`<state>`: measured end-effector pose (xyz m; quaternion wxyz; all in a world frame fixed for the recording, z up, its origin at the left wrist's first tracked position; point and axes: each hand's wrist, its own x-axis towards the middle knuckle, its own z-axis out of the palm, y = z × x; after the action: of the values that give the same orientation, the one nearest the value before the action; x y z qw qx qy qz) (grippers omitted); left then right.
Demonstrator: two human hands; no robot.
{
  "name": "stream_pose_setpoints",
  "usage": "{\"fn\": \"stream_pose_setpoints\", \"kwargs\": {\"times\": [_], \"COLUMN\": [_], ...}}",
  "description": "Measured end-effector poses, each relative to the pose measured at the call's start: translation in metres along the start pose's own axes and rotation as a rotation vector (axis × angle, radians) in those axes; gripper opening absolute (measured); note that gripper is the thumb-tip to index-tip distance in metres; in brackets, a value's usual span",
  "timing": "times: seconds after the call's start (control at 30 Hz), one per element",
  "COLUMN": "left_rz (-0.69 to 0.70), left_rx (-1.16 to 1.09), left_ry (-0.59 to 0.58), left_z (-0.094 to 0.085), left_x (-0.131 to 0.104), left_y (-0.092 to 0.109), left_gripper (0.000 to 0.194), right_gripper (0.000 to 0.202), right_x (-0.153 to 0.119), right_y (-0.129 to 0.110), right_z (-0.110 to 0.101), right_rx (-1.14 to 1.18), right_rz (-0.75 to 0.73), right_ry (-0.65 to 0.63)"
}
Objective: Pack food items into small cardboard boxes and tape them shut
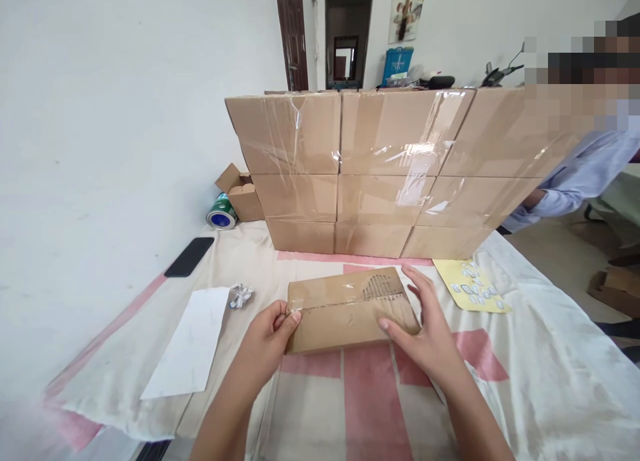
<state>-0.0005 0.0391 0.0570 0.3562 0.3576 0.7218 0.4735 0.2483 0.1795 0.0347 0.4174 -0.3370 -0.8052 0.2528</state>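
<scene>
A small taped cardboard box (333, 314) sits on the cloth in front of me, its top seam running lengthwise. Near its right end, a patch of the top is torn down to the corrugated layer. My left hand (270, 334) grips the left end, thumb on top and fingers curled against the side. Around the right end, my right hand (427, 331) is spread, with its thumb touching the top and its index fingertip near the far corner. The underside of the box is hidden.
Behind stands a wrapped stack of larger cardboard boxes (300, 137). On the left lie a white paper (187, 347), crumpled foil (241, 295), a black phone (190, 257) and a can (222, 214). A yellow sticker sheet (463, 281) lies right; a person's sleeve (575, 174) shows beyond.
</scene>
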Motion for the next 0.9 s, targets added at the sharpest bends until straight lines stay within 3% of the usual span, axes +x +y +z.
{"fn": "stream_pose_setpoints", "kwargs": {"times": [0.13, 0.23, 0.47, 0.67, 0.8, 0.9], "left_rz": [-0.008, -0.042, 0.002, -0.005, -0.045, -0.019], "left_rx": [0.008, 0.019, -0.045, -0.116, -0.216, -0.243], "left_ry": [-0.033, -0.069, -0.023, 0.218, 0.208, 0.214], "left_z": [-0.011, -0.018, -0.02, -0.01, -0.008, -0.006], "left_x": [0.001, 0.002, 0.006, -0.005, -0.014, -0.01], "left_y": [-0.001, -0.003, -0.026, -0.025, -0.022, -0.031], "left_gripper": [0.056, 0.058, 0.048, 0.069, 0.086, 0.088], "right_gripper": [0.11, 0.12, 0.124, 0.093, 0.098, 0.094], "right_x": [-0.007, -0.012, -0.023, -0.05, -0.071, -0.088], "right_y": [0.012, 0.014, 0.009, -0.014, -0.025, -0.021], "right_z": [-0.007, -0.007, -0.012, -0.015, -0.025, -0.05], "right_rx": [0.268, 0.237, 0.093, 0.094, 0.061, -0.046], "right_rz": [0.172, 0.156, 0.019, 0.0, -0.042, -0.04], "right_ry": [-0.372, -0.447, -0.367, -0.218, -0.102, 0.061]}}
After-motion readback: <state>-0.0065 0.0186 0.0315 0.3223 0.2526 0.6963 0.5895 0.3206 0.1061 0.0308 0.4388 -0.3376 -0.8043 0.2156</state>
